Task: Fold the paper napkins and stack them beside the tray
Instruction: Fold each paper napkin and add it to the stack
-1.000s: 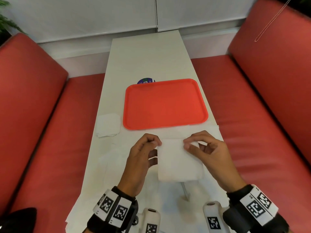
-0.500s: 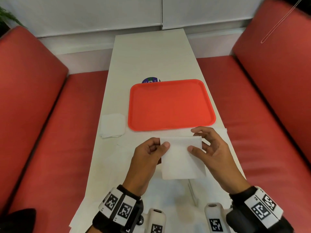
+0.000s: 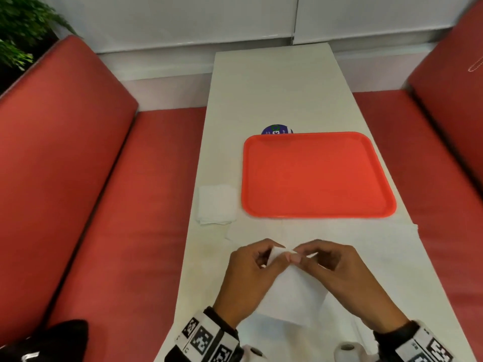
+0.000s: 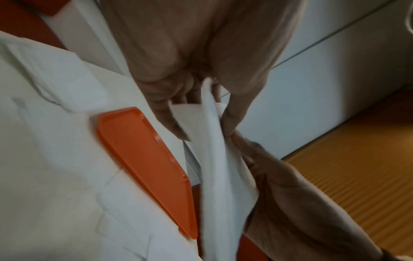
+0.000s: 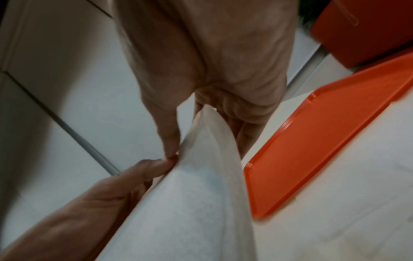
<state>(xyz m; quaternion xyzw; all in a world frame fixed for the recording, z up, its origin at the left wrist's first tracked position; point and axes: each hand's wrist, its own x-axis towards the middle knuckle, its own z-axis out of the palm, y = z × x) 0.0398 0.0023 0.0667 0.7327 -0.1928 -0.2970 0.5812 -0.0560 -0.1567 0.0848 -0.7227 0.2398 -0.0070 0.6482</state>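
Two hands meet on one napkin (image 3: 292, 291) at six o'clock of the tray (image 3: 316, 176): the left hand (image 3: 251, 273) and right hand (image 3: 337, 270) each pinch its top edge. This looks like mid-fold; next, crease it and carry it to the folded stack (image 3: 217, 203) at the tray's nine o'clock. A sticker (image 3: 277, 129) at twelve o'clock is unreadable.

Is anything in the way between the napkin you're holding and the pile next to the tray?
Nothing visible. Both hands, left hand and right hand, pinch the napkin. The folded pile lies left of the tray, and only bare table shows between.
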